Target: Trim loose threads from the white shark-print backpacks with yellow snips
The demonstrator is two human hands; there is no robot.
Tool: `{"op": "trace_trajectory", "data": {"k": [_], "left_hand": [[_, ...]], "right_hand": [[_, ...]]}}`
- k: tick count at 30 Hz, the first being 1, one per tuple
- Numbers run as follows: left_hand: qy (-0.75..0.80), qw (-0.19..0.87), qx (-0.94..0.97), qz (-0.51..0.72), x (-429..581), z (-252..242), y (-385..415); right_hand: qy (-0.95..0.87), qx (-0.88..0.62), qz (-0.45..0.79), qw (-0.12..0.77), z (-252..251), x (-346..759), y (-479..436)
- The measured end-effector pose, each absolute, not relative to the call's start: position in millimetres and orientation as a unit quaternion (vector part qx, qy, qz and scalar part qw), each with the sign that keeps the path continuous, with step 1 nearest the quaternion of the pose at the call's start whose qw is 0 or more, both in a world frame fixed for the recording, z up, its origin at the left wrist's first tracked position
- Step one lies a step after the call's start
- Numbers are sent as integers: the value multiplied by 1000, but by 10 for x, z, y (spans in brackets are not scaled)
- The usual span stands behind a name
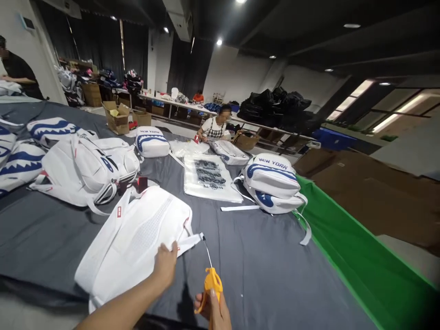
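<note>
A white backpack [137, 243] lies on the dark cloth with its padded back panel and shoulder straps facing up. My left hand [165, 265] is closed on a white strap [189, 242] at the bag's right side, and the strap's end sticks out beyond the fingers. Gripped in my right hand [215, 309] is an orange air blow gun [213, 282] with a long thin metal nozzle. Its dark tip is at the strap's free end; whether they touch I cannot tell.
White-and-blue backpacks [271, 178] stand at the right, and more white backpacks [82, 165] are piled at the left. Printed plastic bags [211, 176] lie stacked mid-table. A green sheet [330, 233] lines the right edge. A person [216, 128] sits across the table; another stands far left.
</note>
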State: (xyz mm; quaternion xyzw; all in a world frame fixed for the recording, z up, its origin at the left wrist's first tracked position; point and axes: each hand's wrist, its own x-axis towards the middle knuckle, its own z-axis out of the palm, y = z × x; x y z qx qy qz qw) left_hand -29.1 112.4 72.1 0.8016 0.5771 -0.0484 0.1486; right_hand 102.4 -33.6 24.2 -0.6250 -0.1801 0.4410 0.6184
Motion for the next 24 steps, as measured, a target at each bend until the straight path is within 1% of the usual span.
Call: {"op": "trace_trajectory", "data": {"k": [2, 3, 4, 6, 8, 12, 14, 15, 17, 18, 20, 22, 24], "left_hand": [[533, 199, 822, -29, -183, 793, 1031], [517, 204, 831, -2, -247, 850, 999], [517, 184, 835, 33, -376, 903, 974], [577, 83, 807, 100, -762, 961, 918], [666, -8, 737, 116, -1194, 948, 837], [780, -69, 615, 93, -1847, 872, 725], [813, -64, 570, 102, -2066, 887, 748], [825, -28, 554, 107, -2160, 908, 775], [833, 86, 531, 126, -2312, 956, 844], [824, 145, 526, 154, -2363, 974, 886], [767, 242, 528, 271, -2399, 986, 989], [664, 336, 526, 410, -2357, 960, 1134], [585, 454, 463, 488, -2283, 899, 1321]], "right_hand": [[-227, -613, 475, 589, 351, 1143, -424], [-256, -610, 489, 570, 409, 1198, -458], [-285, -609, 498, 547, 465, 1248, -485], [-328, -615, 509, 505, 571, 1334, -509], [-360, -617, 526, 462, 683, 1382, -482], [-499, -592, 523, 355, 979, 1315, -218], [-574, -589, 488, 293, 1149, 1240, 71], [-599, -594, 467, 266, 1234, 1205, 266], [-627, -615, 421, 225, 1407, 1142, 750], [-632, -633, 396, 208, 1492, 1108, 1020], [-629, -671, 351, 177, 1643, 1012, 1533], [-619, -703, 318, 149, 1732, 866, 1886], [-619, -708, 320, 112, 1743, 693, 1988]]}}
